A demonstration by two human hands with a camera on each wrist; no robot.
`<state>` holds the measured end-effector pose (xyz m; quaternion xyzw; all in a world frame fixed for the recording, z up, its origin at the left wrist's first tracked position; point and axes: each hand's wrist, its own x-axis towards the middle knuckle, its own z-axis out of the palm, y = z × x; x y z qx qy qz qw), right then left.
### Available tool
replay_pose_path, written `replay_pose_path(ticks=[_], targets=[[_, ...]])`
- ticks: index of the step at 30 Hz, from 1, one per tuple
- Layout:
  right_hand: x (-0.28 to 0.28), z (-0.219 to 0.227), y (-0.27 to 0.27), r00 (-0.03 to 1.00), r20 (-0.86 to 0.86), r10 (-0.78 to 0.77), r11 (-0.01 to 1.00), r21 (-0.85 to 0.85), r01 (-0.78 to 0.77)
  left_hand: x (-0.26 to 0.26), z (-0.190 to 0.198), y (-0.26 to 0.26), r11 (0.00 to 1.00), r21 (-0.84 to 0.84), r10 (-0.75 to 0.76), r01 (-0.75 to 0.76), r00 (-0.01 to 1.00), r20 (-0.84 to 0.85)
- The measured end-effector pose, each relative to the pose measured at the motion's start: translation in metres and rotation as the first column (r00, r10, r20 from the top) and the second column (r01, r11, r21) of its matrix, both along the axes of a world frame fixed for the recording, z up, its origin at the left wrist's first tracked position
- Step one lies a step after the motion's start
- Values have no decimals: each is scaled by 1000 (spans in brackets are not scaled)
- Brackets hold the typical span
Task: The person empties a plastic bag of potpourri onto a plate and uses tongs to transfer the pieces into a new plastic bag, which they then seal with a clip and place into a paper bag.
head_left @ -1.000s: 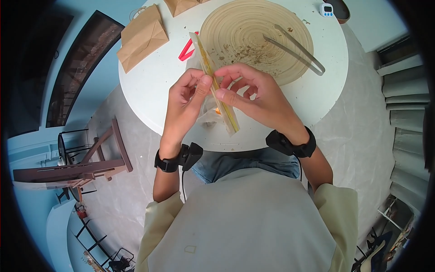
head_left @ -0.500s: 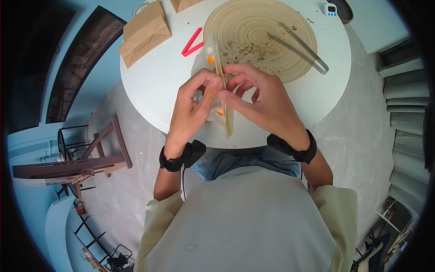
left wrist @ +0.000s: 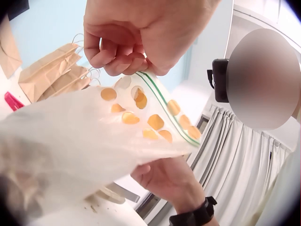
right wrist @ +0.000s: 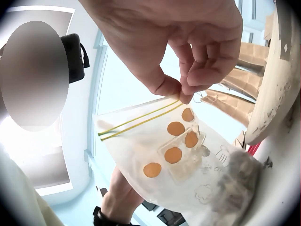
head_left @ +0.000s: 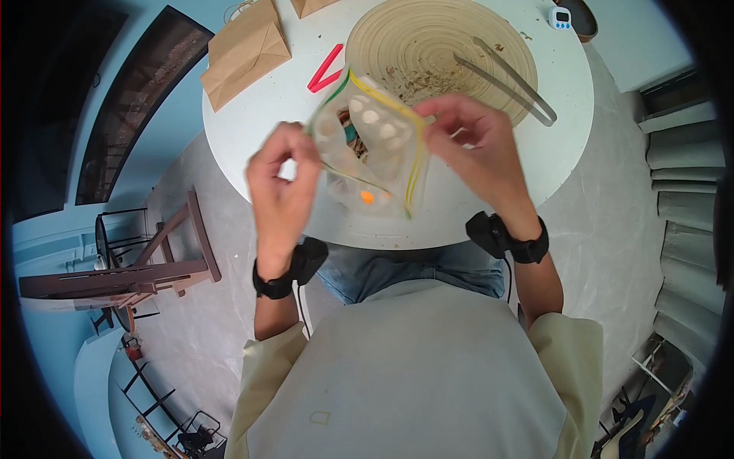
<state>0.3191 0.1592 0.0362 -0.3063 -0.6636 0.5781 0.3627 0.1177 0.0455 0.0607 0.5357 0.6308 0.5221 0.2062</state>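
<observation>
A translucent zip bag (head_left: 365, 164) printed with orange and pale dots hangs between both hands, its mouth spread wide. Pinched in the fingers of my left hand (head_left: 284, 172) is the rim with the green zip strip (left wrist: 162, 103). My right hand (head_left: 482, 149) pinches the opposite rim, along the yellow zip strip (right wrist: 141, 123), between thumb and fingers. Through the mouth, brown dry bits and a small teal piece (head_left: 351, 133) show inside. The bag's lower part bulges with dark contents (right wrist: 237, 176), blurred through the film.
A round woven tray (head_left: 382, 42) with brown crumbs stands behind the bag, metal tongs (head_left: 508, 84) lying across it. To its left are a red V-shaped clip (head_left: 325, 69) and brown paper bags (head_left: 248, 57). A white timer (head_left: 560, 17) sits at the table's far right.
The bag was held flat and closed, hands close together at its top. Now the hands have moved apart, left and right, and its mouth is open with the contents showing.
</observation>
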Motion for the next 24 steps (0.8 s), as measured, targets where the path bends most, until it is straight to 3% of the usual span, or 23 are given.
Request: replay_pose_path(ticks=[2,7,9,13,16,18,19,21,24], targets=[[10,-1,7,998,45,-44,999,33,42,-10,7,-5,986,118,123,-119,992,-30],[13,6,3,992,67,-105,992,83,99,-21,17,-7,985,129,124,-111,988,-92],[9,10,-3,992,-18,-122,989,85,123,-18,24,-6,985,126,135,-121,985,-104],[20,0,-5,998,53,-39,999,39,37,-16,31,-5,975,111,202,-192,975,-88],[33,-22,-4,980,194,-45,996,89,28,-25,27,-8,959,122,262,-254,963,-58],[44,-36,-2,890,451,-62,997,66,36,-30,26,-10,946,125,306,-299,951,-35],[47,-40,-2,890,451,-62,997,67,35,-32,26,-11,935,138,331,-326,944,-11],[53,-47,-3,890,456,27,970,-227,87,-39,25,-15,923,157,349,-351,936,39],[61,-61,0,927,374,-18,952,-278,131,-45,27,-17,897,198,401,-396,916,19]])
